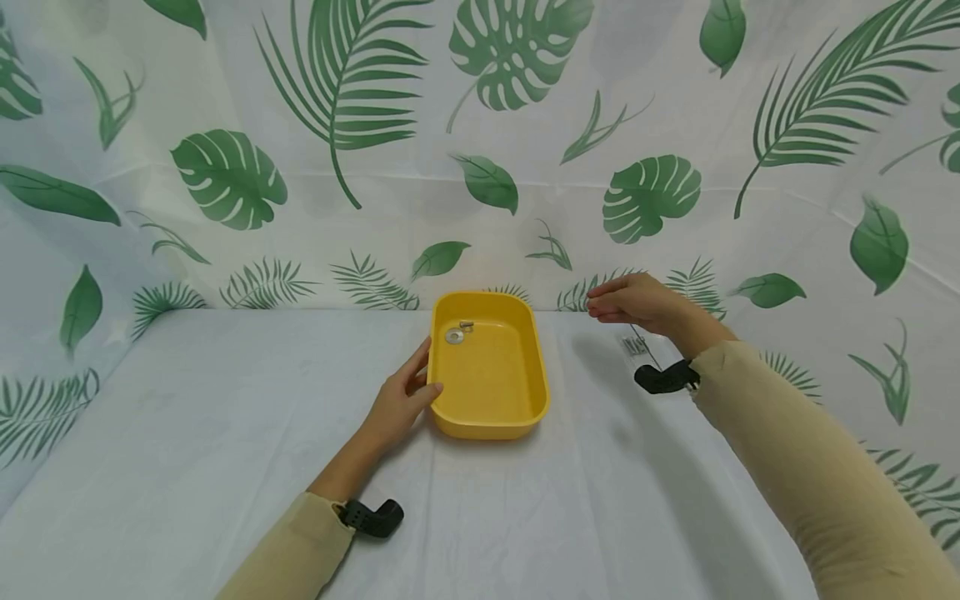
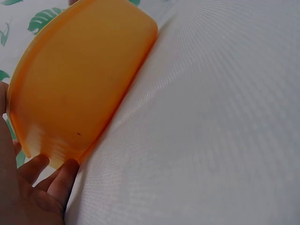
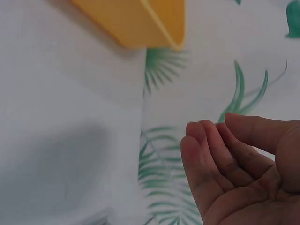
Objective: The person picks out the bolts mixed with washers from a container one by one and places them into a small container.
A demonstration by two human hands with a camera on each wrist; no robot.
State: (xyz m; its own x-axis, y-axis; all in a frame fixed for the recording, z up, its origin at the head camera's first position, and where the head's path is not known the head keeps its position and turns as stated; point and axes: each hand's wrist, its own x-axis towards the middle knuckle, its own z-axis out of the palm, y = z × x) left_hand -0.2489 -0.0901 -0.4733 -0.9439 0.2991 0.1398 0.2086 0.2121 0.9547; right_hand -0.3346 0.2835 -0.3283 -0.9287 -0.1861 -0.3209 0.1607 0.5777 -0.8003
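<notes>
A yellow plastic tray (image 1: 491, 367) stands on the white cloth in front of me. My left hand (image 1: 401, 404) grips its left side, the thumb at the rim and the fingers against the outer wall. In the left wrist view, fingertips (image 2: 70, 168) press low on that wall. Inside the tray lie a silver washer (image 1: 454, 336) and a small metal piece (image 1: 467, 325) beside it, like a short bolt. To the tray's right, my right hand (image 1: 637, 302) hovers above the cloth with fingers slightly bent. The right wrist view shows its palm bare, thumb apart from the fingertips.
Beneath the right wrist, a clear container or bag with small metal parts (image 1: 633, 344) lies on the cloth, partly hidden by the wrist camera. A leaf-printed curtain (image 1: 487, 183) rises behind the table's back edge, close behind the tray.
</notes>
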